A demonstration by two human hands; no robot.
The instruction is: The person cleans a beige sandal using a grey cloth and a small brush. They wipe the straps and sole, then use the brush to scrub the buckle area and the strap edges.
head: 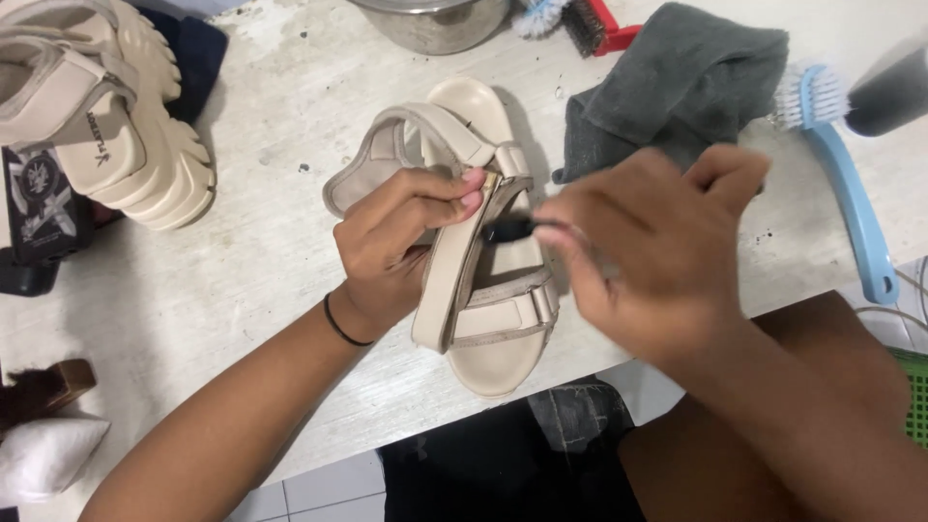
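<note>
Gripping the beige sandal [483,290] at its edge, your left hand [401,242] tilts it above the white surface [242,261]. Your right hand [657,251], at three o'clock of it, pinches a small dark tool [509,229] against the strap; a grey cloth [677,87] lies at one o'clock.

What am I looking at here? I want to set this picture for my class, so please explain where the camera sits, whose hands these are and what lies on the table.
There is one picture, from a camera worn on a person's head, looking down at their bare hands. The left hand holds a beige strappy sandal tilted on its side over a white table. The right hand, blurred, pinches a small dark tool against the sandal. Around lie the matching sandal, a grey cloth, a blue-handled brush, a red brush and a metal bowl.
</note>
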